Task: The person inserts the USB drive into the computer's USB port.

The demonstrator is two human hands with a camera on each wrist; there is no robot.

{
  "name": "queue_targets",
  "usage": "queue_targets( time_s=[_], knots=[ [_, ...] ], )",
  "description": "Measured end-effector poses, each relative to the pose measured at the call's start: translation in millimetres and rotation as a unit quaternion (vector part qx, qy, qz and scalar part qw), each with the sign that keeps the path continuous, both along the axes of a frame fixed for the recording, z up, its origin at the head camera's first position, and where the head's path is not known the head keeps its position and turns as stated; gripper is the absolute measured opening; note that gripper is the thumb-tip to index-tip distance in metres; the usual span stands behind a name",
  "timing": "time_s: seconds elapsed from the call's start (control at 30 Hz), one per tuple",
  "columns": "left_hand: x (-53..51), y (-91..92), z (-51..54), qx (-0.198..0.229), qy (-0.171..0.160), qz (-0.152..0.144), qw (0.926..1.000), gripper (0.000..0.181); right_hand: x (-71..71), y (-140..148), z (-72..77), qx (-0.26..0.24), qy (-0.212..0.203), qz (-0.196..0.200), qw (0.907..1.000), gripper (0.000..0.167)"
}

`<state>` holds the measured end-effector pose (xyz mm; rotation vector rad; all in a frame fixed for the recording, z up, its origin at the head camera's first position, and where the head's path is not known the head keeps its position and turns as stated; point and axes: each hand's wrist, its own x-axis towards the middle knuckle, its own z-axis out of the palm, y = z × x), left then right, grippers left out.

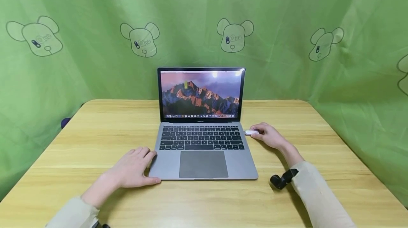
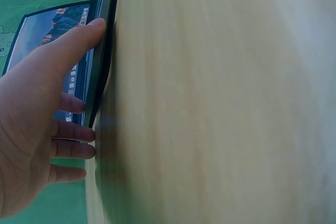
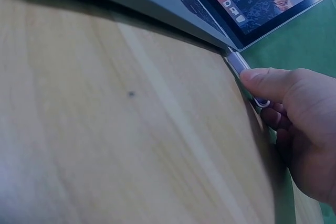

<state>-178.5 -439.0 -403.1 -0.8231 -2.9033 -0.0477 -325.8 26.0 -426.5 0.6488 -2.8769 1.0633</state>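
An unfolded grey laptop (image 1: 204, 164) stands on the wooden table, its screen lit with a mountain picture. At its right side, near the hinge, my right hand (image 1: 267, 135) pinches a white USB stick (image 1: 251, 132) between thumb and fingers. In the right wrist view, the stick (image 3: 239, 63) points at the laptop's side edge, its metal end at the edge; how far it is inserted I cannot tell. My left hand (image 1: 135, 167) rests at the laptop's front left corner, thumb along the front edge. Its fingers (image 2: 73, 130) lie fairly straight beside the left side.
The wooden table (image 1: 121, 129) reaches back to a green curtain (image 1: 188, 5) with printed bear heads. A black wrist camera (image 1: 282, 179) sticks out from the right sleeve. A small dark spot (image 3: 131, 94) marks the tabletop.
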Motion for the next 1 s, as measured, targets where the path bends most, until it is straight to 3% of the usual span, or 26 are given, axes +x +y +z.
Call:
queue_targets(
  time_s=[1.0],
  knots=[
    [-0.1, -0.5, -0.3, 0.001, 0.004, -0.001, 1.0, 0.088, -2.5, -2.3, -2.3, -0.007, -0.018, -0.005, 0.9998, 0.023]
  ],
)
